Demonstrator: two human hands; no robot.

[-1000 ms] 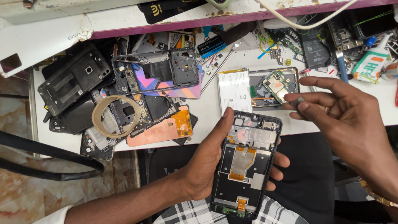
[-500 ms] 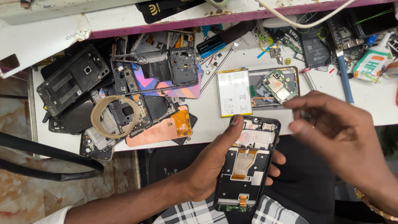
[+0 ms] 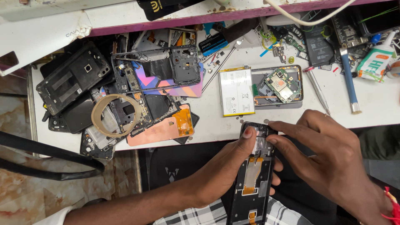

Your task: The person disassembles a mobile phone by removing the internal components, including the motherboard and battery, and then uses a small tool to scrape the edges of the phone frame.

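My left hand (image 3: 227,168) grips an opened black phone frame (image 3: 254,179) held upright over my lap, thumb pressed on its upper left edge. Orange flex strips run down the frame's middle. My right hand (image 3: 329,160) rests over the frame's top right corner, its fingertips pinched together against the upper part; whether a small piece sits between them is hidden. Just beyond, on the white bench (image 3: 208,121), lies a white battery (image 3: 236,91) beside another opened phone with a green circuit board (image 3: 281,85).
A heap of black phone frames, back covers and a tape ring (image 3: 110,114) fills the bench's left side. A screwdriver (image 3: 317,89), a blue-handled brush (image 3: 349,77), a glue bottle (image 3: 375,62) and small boards lie at right. Loose screws dot the bench near its front edge.
My right hand has come down and left from above the bench onto the top of the phone frame. The frame has shifted slightly right and lower in my left hand.
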